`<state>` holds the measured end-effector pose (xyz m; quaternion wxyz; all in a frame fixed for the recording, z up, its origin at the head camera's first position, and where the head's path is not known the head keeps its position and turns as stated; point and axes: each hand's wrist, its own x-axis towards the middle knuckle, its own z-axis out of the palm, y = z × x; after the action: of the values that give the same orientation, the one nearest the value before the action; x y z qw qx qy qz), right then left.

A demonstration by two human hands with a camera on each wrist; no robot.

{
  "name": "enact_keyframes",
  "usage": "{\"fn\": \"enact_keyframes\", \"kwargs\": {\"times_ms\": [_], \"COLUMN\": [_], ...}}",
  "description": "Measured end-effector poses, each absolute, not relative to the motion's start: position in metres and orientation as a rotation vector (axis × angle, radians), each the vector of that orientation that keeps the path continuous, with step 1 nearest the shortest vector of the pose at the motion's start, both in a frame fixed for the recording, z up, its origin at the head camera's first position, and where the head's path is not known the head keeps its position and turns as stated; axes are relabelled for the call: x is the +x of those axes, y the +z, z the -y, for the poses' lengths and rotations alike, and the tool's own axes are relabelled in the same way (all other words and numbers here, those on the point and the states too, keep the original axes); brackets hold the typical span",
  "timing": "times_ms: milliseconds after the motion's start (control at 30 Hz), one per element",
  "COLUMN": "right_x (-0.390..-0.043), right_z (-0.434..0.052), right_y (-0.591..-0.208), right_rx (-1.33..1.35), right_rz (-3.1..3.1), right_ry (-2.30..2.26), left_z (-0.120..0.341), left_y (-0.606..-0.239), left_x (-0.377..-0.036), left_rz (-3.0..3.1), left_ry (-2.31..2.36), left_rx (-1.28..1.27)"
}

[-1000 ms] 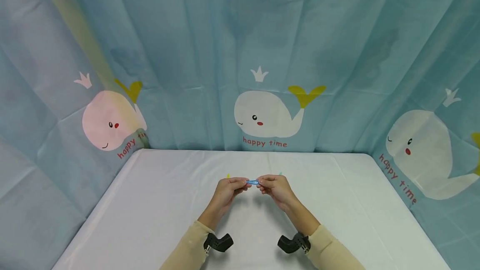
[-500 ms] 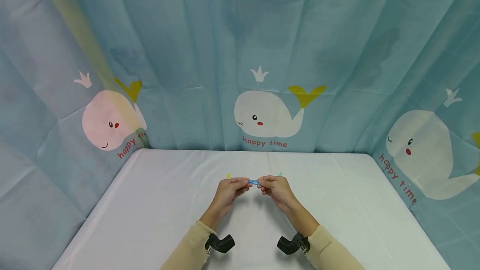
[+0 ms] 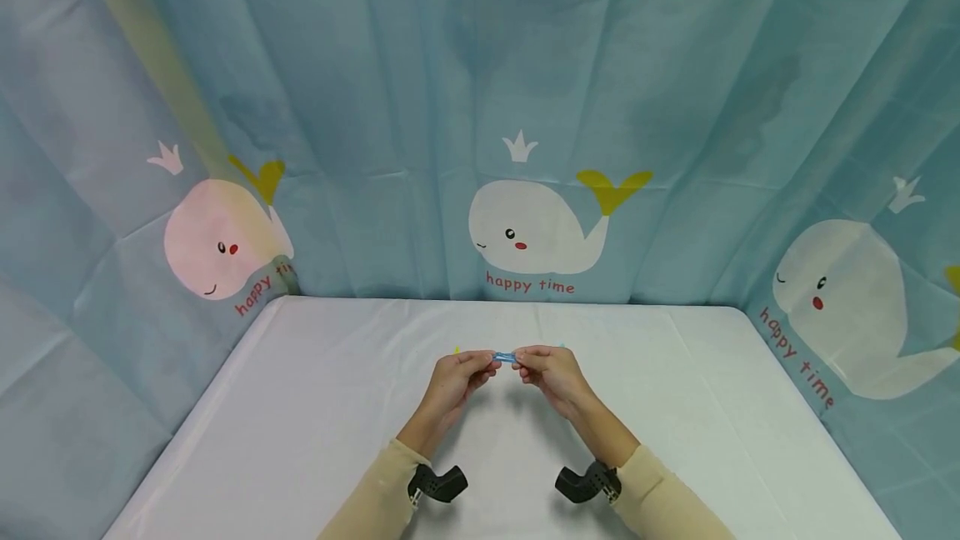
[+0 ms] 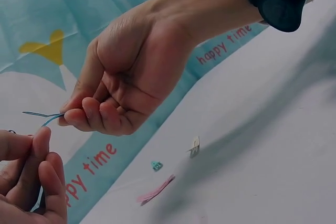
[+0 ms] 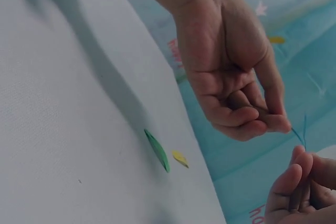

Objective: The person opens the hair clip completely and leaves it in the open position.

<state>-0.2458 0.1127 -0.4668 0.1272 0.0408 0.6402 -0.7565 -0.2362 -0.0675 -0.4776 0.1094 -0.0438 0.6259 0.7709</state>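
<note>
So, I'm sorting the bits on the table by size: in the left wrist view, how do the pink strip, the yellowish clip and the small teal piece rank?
1. pink strip, longest.
2. yellowish clip.
3. small teal piece, smallest.
They lie close together, so nearness hardly skews it.

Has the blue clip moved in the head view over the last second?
Yes, slightly. The blue clip, pinched between the left hand and right hand, sits a little higher, nearer the table's far edge below the whale curtain.

White desk (image 3: 300,407); blue whale-print curtain (image 3: 525,107) at 12 o'clock. Pink clip (image 4: 155,190), teal bit (image 4: 156,166), pale clip (image 4: 195,146), green clip (image 5: 157,150), yellow clip (image 5: 180,158) on desk.
</note>
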Motion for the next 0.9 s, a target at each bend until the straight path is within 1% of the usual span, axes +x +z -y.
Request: {"fn": "enact_keyframes", "kwargs": {"times_ms": [600,900], "right_x": [-0.2488,-0.2493], "right_z": [-0.1165,-0.1165], "right_y": [-0.4669,-0.4692], "right_rx": [0.097,0.135], "right_rz": [-1.812,-1.821], "right_ry": [-2.189,-2.192], "left_z": [0.0702,0.0698], "left_y": [-0.4766,-0.4775], "left_x": [-0.2416,-0.2391], "left_rz": [-1.872,-1.946], "left_ry": [2.242,2.205], "left_rx": [-0.184,-0.157]}}
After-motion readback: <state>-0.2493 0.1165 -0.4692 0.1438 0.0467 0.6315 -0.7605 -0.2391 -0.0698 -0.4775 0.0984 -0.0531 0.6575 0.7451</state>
